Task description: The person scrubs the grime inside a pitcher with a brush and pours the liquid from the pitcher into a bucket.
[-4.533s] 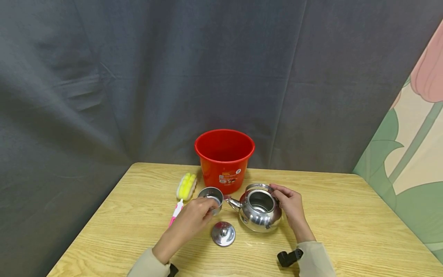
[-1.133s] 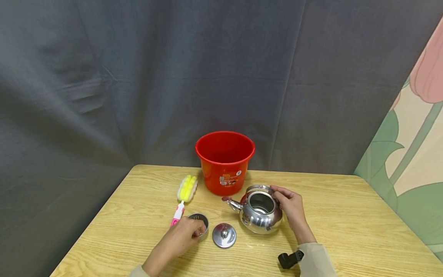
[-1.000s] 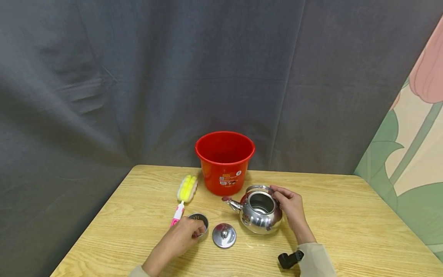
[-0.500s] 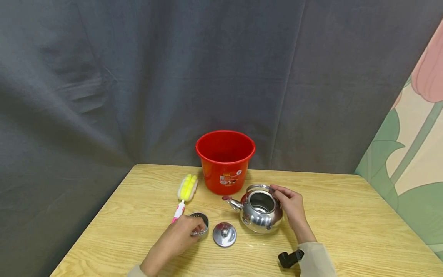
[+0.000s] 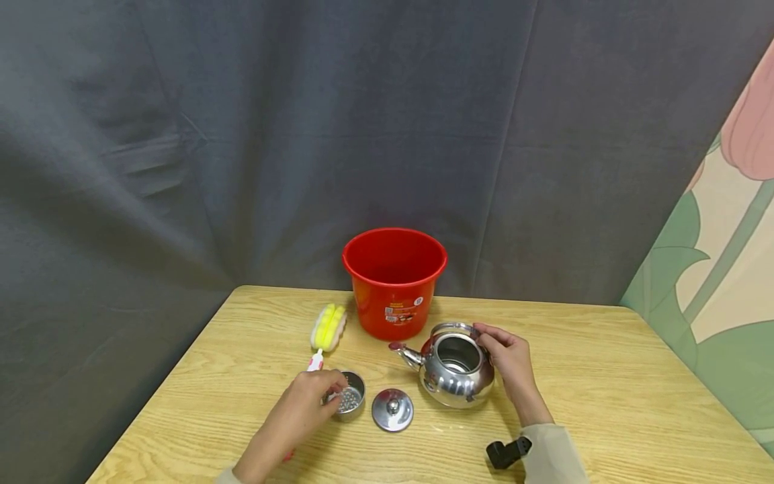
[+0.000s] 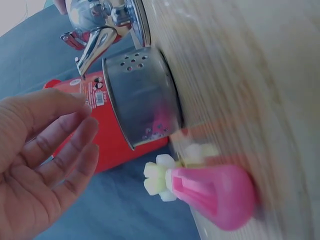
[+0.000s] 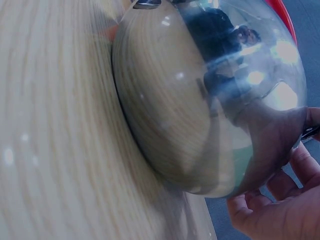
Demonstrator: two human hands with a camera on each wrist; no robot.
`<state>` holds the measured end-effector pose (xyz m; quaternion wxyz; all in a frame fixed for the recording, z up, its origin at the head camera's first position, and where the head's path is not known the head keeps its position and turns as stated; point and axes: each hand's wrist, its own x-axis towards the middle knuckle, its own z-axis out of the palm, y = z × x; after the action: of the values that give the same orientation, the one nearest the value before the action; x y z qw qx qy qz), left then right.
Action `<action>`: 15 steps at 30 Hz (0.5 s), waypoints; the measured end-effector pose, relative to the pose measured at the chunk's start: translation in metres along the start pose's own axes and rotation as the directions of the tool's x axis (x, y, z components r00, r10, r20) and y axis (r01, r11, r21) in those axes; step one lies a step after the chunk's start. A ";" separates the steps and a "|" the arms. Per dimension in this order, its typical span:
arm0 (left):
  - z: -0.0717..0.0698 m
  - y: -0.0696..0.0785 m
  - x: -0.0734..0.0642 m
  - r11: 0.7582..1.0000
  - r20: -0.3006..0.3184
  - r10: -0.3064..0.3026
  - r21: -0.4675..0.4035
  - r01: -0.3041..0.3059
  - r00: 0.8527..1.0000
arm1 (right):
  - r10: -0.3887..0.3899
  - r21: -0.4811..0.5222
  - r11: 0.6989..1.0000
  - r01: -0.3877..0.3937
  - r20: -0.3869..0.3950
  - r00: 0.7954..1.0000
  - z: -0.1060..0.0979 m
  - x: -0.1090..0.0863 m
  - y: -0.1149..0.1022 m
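My left hand [image 5: 302, 403] has its fingers loosely bent beside a small metal tea strainer [image 5: 357, 409] with a perforated bottom. In the left wrist view a gap shows between those fingers and the strainer [image 6: 145, 95], which stands upright on the table. To its right lies a round metal lid [image 5: 387, 418] with its knob up. Beyond that stands a shiny steel kettle [image 5: 456, 388], uncovered, its spout pointing left. My right hand [image 5: 510, 359] pinches the kettle's raised handle at the right side; its other fingers are close to the kettle body [image 7: 175, 100].
A red bucket [image 5: 390, 309] stands at the back of the wooden table [image 5: 574, 376], behind the kettle spout. Left of it lies a brush with a yellow and white sponge head [image 5: 328, 327]; its pink handle end [image 6: 215, 195] passes under my left forearm.
Earlier my left hand brought the strainer from near the bucket to the spot left of the lid. Now its fingers have let go and drawn back leftward. My right hand stays on the kettle.
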<state>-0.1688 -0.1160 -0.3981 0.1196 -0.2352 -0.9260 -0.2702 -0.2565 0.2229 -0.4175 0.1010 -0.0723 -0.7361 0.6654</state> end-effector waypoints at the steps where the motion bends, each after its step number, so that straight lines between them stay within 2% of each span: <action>1: -0.001 -0.001 -0.001 1.000 -0.010 -0.010 -0.001 0.010 1.000 | -0.001 0.000 1.000 0.001 0.000 1.000 0.000 0.000 0.000; 7: -0.004 -0.004 -0.004 0.998 -0.111 -0.057 -0.024 0.055 0.992 | 0.000 -0.011 1.000 0.000 -0.003 1.000 0.000 0.000 0.000; 10: -0.005 -0.005 -0.006 0.997 -0.179 -0.075 -0.046 0.068 0.981 | 0.000 -0.017 1.000 0.000 -0.002 1.000 0.000 0.000 0.000; 15: -0.007 -0.009 -0.008 0.989 -0.240 -0.140 -0.074 0.126 0.961 | 0.003 -0.015 1.000 -0.003 -0.002 1.000 0.000 0.000 0.000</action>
<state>-0.1654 -0.1292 -0.3995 0.2073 -0.1409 -0.9097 -0.3310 -0.2562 0.2232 -0.4178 0.1003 -0.0750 -0.7409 0.6598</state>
